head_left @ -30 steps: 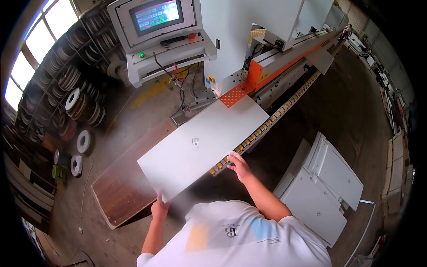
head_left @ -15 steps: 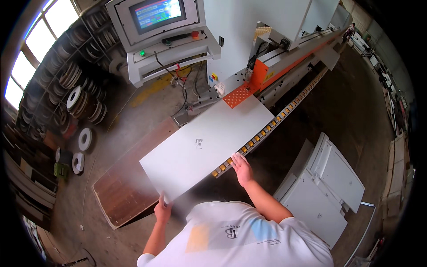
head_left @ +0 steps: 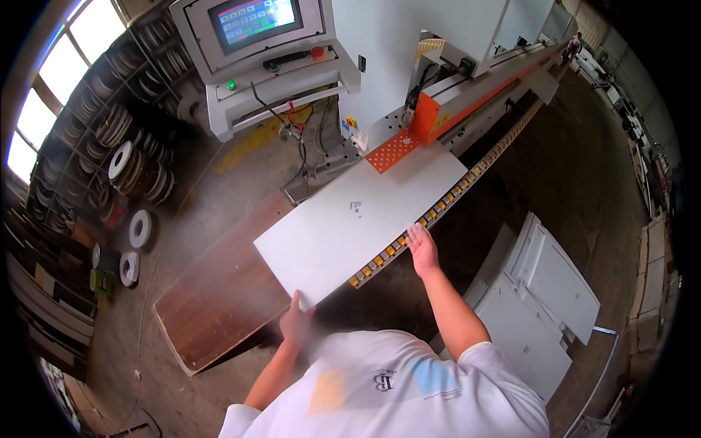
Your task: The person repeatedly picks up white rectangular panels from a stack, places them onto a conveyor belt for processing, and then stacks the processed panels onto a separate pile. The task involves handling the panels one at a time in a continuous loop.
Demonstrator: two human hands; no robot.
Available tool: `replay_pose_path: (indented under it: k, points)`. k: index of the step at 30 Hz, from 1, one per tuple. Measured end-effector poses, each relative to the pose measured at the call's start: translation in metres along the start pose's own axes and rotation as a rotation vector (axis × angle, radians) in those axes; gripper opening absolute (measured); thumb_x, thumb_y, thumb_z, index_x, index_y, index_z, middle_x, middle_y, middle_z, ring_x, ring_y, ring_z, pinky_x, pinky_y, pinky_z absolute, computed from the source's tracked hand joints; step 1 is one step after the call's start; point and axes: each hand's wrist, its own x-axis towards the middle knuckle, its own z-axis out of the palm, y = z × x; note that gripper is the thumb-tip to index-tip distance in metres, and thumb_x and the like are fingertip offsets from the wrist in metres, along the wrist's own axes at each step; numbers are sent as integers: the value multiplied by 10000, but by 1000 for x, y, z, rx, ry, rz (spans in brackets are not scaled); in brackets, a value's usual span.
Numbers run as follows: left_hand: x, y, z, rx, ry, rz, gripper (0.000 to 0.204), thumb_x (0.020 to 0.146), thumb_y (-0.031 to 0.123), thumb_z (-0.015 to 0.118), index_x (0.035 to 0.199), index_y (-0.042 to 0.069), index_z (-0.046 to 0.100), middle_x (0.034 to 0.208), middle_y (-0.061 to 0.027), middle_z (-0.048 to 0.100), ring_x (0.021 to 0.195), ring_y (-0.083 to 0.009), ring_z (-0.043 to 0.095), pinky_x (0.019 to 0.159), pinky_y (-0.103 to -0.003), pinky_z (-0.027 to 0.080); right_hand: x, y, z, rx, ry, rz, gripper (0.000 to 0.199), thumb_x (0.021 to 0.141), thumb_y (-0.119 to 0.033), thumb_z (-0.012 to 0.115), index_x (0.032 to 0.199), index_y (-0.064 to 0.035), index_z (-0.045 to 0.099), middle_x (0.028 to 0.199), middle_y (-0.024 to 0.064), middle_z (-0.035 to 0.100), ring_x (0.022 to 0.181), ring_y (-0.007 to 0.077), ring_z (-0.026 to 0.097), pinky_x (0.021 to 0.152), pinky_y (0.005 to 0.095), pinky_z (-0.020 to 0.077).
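A white rectangular panel (head_left: 328,244) with a small printed label lies across the front of a machine, its far end beside a perforated orange plate (head_left: 393,152). At the panel's near left corner is my left hand (head_left: 295,323), one digit on top and the rest partly hidden and hazy, closed on the edge. My right hand (head_left: 423,252) rests with its fingers stretched out at the panel's right edge, over the rail of yellow rollers (head_left: 380,260). It grasps nothing.
A control console (head_left: 266,73) with a lit screen stands at the far left of the machine. A brown board (head_left: 219,306) lies below the panel's left end. White panels (head_left: 522,321) are stacked at the right. Racks of edging rolls (head_left: 120,124) line the left.
The white panel has slid forward and right along the roller rail. Both my hands have moved the same way with it.
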Motion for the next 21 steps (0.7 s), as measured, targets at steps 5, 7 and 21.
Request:
replay_pose_path:
  k: [5,7,21]
  points:
    - [22,31,11,77,-65,138,743,862,375,731,1463,72,418,666,-101,616,590,-293,608,573,-402,477,-9,-14,-4,-135,-9,-36,606,999,-298,560,1464,28,350,1495,168,425,1419,275,387,1154,400,332]
    - [32,43,18,129,-97,187,752,872,378,719,1474,65,395,677,-105,631,597,-301,619,576,-410,484,-29,-11,-24,-209,-6,14,568,1003,-289,550,1456,7,376,1483,145,453,1404,264,415,1142,405,346]
    - [84,166,61,227,-260,336,609,899,343,607,1411,60,439,827,-199,709,734,-389,677,670,-515,514,-359,93,-427,-1810,38,482,278,924,-265,628,1096,-50,671,833,20,704,754,143,683,569,328,538]
